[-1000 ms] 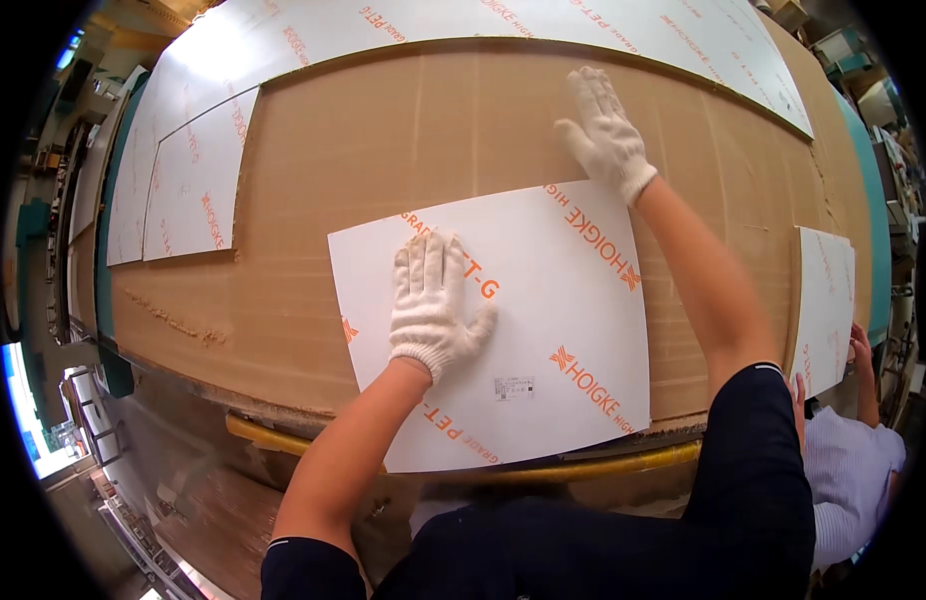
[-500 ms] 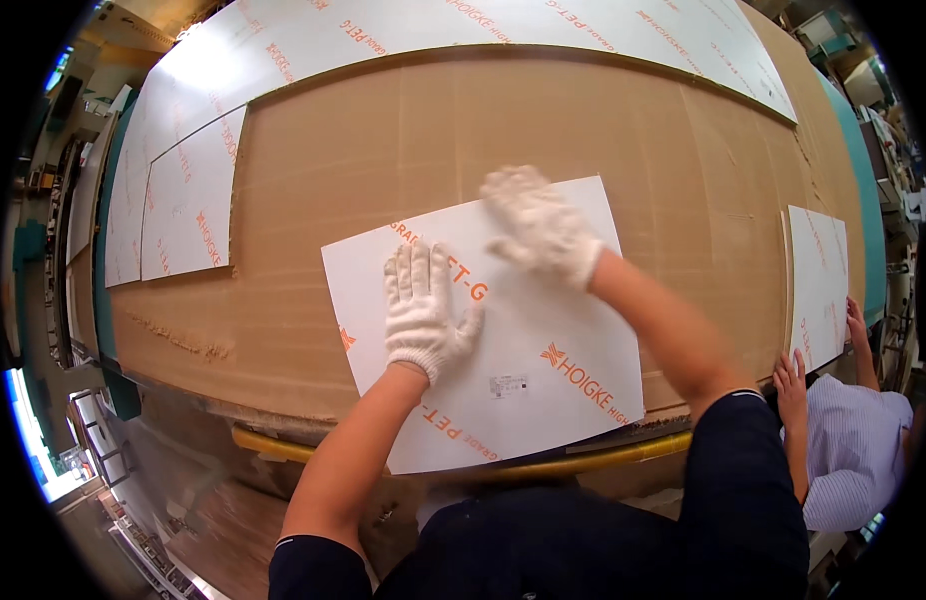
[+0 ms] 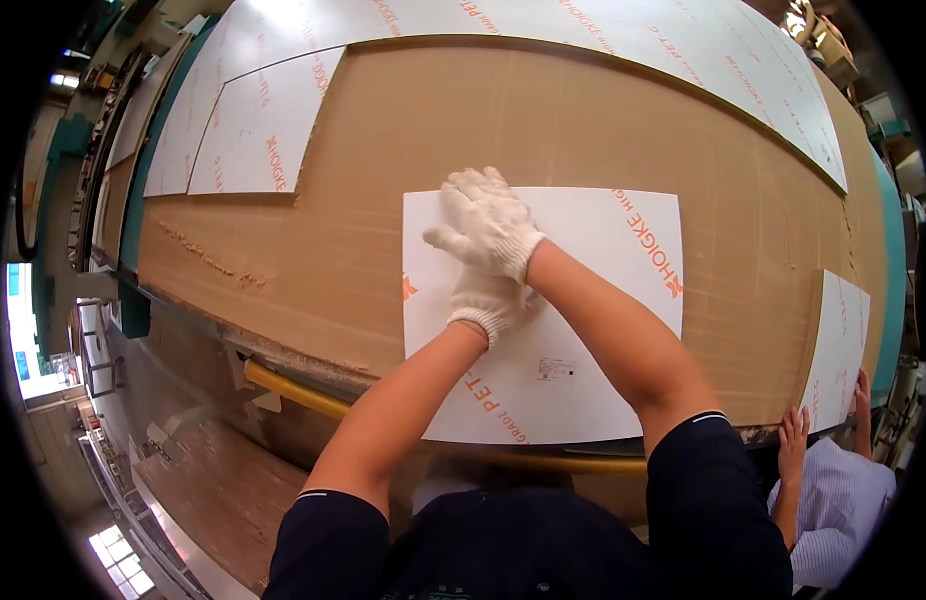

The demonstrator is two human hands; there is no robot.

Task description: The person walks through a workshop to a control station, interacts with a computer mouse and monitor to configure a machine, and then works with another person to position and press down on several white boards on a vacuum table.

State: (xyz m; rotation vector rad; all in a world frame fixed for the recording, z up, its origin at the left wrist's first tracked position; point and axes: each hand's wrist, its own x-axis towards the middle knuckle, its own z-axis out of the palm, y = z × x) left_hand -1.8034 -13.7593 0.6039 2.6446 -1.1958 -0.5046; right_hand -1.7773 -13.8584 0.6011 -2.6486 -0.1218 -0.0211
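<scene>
A white panel with orange print and a small label lies on the brown board, its near edge overhanging the front. My right hand, in a white knitted glove, reaches across to the panel's upper left part. Its fingers are stretched out and it holds nothing. Beneath it, my left hand, gloved alike, is over the panel too. The right hand covers most of the left one's fingers, so their shape does not show.
Large white printed sheets border the far side, with a smaller white piece at left. A yellow rail runs along the front. At right, a co-worker's bare hands touch another white panel.
The panel has turned and sits squarer to me. My right hand has moved left, over my left hand, which has shifted nearer the panel's left edge. The view has shifted too.
</scene>
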